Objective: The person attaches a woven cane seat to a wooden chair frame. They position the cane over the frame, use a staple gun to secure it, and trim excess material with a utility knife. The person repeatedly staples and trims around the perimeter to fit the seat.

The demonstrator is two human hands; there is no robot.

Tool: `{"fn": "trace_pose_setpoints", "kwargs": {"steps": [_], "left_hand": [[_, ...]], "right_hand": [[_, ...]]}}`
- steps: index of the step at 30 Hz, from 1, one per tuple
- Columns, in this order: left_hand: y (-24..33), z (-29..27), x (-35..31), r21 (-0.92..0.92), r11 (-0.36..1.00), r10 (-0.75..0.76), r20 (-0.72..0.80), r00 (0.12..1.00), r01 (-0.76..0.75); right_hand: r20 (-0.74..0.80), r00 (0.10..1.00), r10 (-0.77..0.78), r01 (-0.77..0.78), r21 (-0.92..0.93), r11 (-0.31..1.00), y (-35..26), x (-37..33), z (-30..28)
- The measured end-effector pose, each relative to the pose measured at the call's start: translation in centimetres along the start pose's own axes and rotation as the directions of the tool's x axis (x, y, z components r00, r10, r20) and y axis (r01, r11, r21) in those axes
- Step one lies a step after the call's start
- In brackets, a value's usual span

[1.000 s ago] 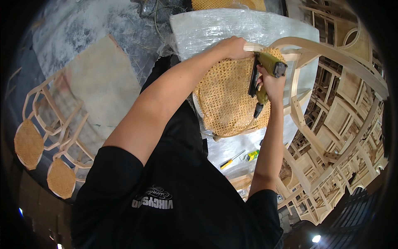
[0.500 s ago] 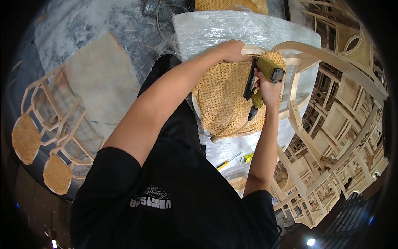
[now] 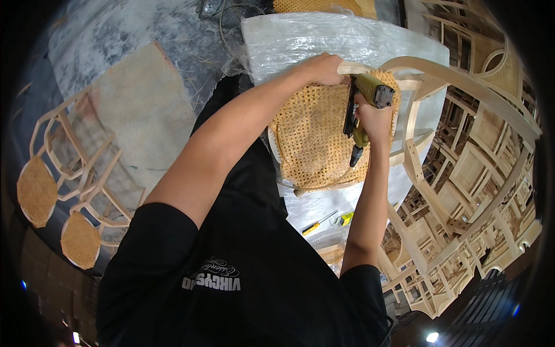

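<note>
A tan woven cane panel [image 3: 315, 136] covers the seat of a pale wooden chair [image 3: 411, 110], which lies tipped on a plastic-wrapped surface. At the seat's far edge, my left hand [image 3: 325, 68] is closed round the wooden rail; its fingertips are partly hidden. My right hand [image 3: 374, 118] grips an olive-green staple gun [image 3: 370, 89] with a black magazine. The gun's nose is at the far rim of the cane, just right of my left hand. Whether it touches the rim I cannot tell.
The plastic-wrapped surface [image 3: 324, 34] holds a yellow-handled screwdriver [image 3: 312, 227] and a small yellow-green item [image 3: 346, 219] near me. Stacked wooden chair frames [image 3: 480, 156] crowd the right side. Two cane-seated chairs [image 3: 81, 240] stand at left, by a cardboard sheet [image 3: 144, 110] on the floor.
The staple gun has shifted a little right and away from me along the cane's far rim, its lower end swinging right. My left hand has kept nearly the same place.
</note>
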State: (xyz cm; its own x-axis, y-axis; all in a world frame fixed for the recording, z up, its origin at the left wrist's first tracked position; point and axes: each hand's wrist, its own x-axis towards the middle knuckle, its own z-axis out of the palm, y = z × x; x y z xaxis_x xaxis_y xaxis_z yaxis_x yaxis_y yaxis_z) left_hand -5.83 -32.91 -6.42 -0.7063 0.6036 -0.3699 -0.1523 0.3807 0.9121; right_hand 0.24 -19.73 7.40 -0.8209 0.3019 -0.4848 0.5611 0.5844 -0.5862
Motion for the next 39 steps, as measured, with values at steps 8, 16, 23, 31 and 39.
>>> {"fn": "trace_pose_setpoints", "kwargs": {"steps": [8, 16, 23, 31, 39], "left_hand": [[-0.1, -0.4, 0.2, -0.011, 1.0, -0.026, 0.033, 0.999, 0.026], [0.8, -0.7, -0.2, -0.005, 1.0, -0.018, 0.053, 0.998, 0.018], [0.3, -0.6, -0.3, 0.023, 1.0, 0.012, 0.038, 0.999, -0.013], [0.0, -0.2, -0.1, 0.059, 0.998, 0.028, 0.022, 0.999, -0.029], [0.7, -0.8, 0.1, -0.009, 0.999, -0.036, 0.136, 0.99, 0.038]], "right_hand": [[0.012, 1.0, 0.025, -0.026, 0.145, 0.989, -0.3, -1.4, -1.0], [0.048, 0.999, 0.001, -0.007, 0.12, 0.993, 0.5, -1.0, -0.3], [0.065, 0.996, -0.068, 0.068, 0.007, 0.998, -0.3, -0.4, -0.1], [0.11, 0.994, -0.029, 0.043, -0.131, 0.99, -1.2, 0.6, -0.1], [0.114, 0.993, -0.039, 0.043, -0.037, 0.998, -0.8, 0.1, -1.1]]}}
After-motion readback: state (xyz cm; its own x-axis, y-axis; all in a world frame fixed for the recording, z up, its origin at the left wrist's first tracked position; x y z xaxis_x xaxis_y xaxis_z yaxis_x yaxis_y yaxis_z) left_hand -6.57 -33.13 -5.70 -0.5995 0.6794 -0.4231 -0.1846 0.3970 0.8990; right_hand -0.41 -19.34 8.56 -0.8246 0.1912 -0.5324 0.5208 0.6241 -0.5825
